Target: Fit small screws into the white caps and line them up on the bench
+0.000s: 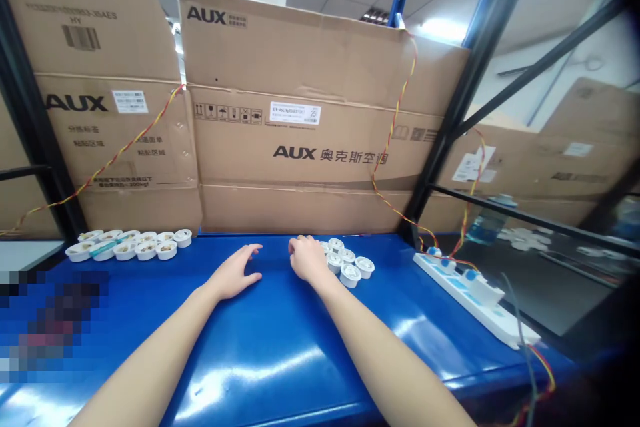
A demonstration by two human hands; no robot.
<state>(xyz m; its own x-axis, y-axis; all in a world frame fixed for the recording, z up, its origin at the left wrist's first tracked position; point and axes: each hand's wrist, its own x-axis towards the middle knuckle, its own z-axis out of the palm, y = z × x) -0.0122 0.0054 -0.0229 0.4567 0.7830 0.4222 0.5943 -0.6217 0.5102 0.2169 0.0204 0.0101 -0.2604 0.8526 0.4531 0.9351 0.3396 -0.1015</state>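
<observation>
L hand (234,273) lies palm-down on the glossy blue table (250,347), fingers spread, open, nothing in it. R hand (306,259) sits further fwd, knuckles up, fingers curled over; its fingertips (300,241) are right at the edge of a small clump of round white plastic cups (345,261), so R is clearly the nearer hand. Can't tell if it has hold of a cup or just rests against one. The clump lies to the R of that hand, near the table's back edge, squat cups packed close, no clear long axis. L hand is nearest to nothing in particular: a 2nd group, a row of white cups (127,245) w/ tan contents, lies well off to its L, long axis running L-R along the back edge. Further R, a white power strip (465,300) sits angled on the table, a twisted red-yellow wire (393,140) running up the corrugated AUX carton (300,147) behind. Front-L corner is a pixelated blur, contents unreadable.
</observation>
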